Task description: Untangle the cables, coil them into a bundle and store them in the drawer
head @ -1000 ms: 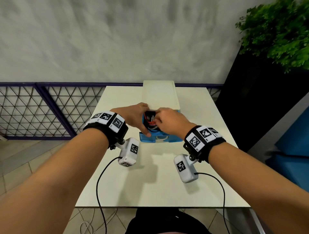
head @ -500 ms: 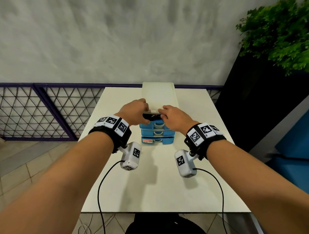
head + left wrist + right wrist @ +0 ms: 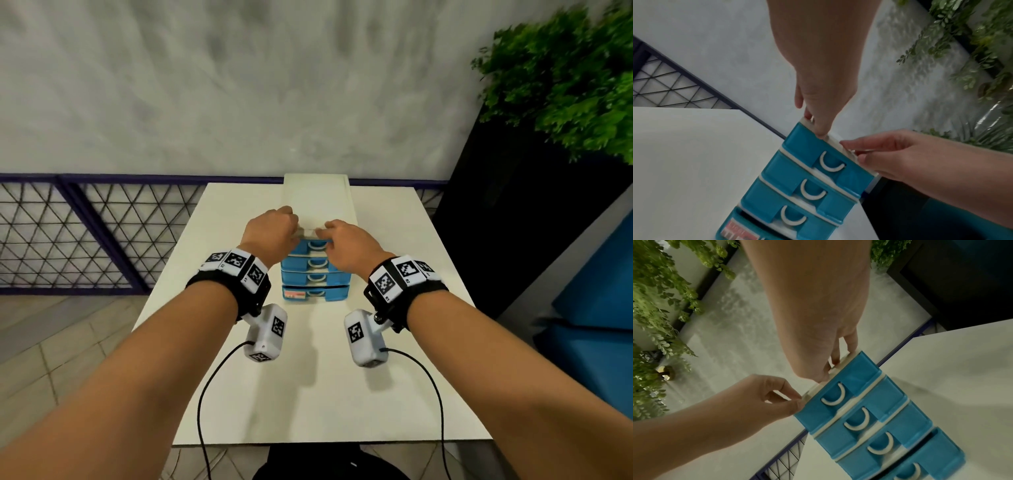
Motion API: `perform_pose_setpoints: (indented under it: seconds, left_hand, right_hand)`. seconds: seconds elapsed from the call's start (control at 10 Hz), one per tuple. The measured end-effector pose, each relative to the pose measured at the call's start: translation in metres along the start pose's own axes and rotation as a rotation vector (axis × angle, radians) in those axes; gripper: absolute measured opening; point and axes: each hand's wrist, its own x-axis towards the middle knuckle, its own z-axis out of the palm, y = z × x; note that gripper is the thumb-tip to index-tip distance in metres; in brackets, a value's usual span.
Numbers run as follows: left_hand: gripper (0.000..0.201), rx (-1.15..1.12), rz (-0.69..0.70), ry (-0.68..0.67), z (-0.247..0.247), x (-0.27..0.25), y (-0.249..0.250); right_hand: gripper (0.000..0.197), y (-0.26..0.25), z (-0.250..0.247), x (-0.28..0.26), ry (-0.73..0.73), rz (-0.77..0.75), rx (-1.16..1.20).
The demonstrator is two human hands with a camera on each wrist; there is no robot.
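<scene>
The top drawer (image 3: 313,245) of the small blue drawer unit (image 3: 315,274) sits pushed flush into its frame; the cables are out of sight. The unit stands at the middle of the white table (image 3: 394,377). The left hand (image 3: 272,234) reaches forward, fingers curled, fingertips (image 3: 821,131) pressing on the white top edge at the unit's left corner. The right hand (image 3: 349,245) mirrors it on the right corner, its loosely bent fingers (image 3: 825,370) touching the same edge. The bottom drawer (image 3: 315,293) stands slightly ajar.

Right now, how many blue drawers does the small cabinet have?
4, stacked: top drawer between the hands, second drawer, third drawer, bottom drawer slightly ajar.
</scene>
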Motion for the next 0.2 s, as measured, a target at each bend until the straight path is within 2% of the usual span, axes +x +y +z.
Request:
perform_pose_setpoints:
  seconds: [0.1, 0.2]
  left_hand:
    - [0.033, -0.066, -0.022, -0.172, -0.007, 0.001, -0.008]
    - [0.057, -0.231, 0.008, -0.315, -0.022, -0.021, -0.018]
  right_hand:
    - [0.043, 0.002, -0.016, -0.001, -0.075, -0.009, 0.045]
    - [0.043, 0.016, -0.022, -0.027, -0.14, -0.011, 0.086]
